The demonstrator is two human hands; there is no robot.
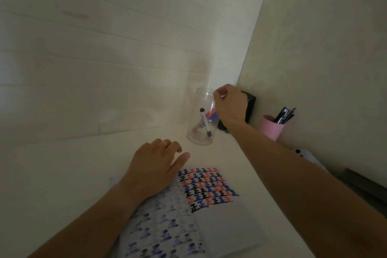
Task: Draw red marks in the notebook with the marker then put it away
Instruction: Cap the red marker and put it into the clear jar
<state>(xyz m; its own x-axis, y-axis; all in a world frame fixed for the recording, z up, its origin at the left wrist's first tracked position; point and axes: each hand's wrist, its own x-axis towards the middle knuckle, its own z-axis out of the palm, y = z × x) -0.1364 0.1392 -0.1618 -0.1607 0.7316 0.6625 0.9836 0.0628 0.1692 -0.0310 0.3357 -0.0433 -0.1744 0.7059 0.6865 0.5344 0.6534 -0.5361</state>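
An open notebook point(219, 216) lies on the white desk, its right page partly filled with rows of red, blue and black marks. My left hand point(155, 169) rests flat on the top of the left page, fingers apart, with a gold ring on one finger. A clear plastic jar point(200, 139) stands beyond the notebook. Inside it a black marker point(205, 121) leans beside a red marker point(210, 113) and a blue one, whose upper ends are hidden behind my right hand point(230, 104). That hand hovers at the jar's rim, fingertips pinched together, with nothing visible between them.
A pink cup point(271, 126) of dark pens stands at the right against the side wall. A black box point(250, 107) sits in the corner behind my right hand. White panelled wall runs along the back. A white object point(303, 154) lies at the right edge.
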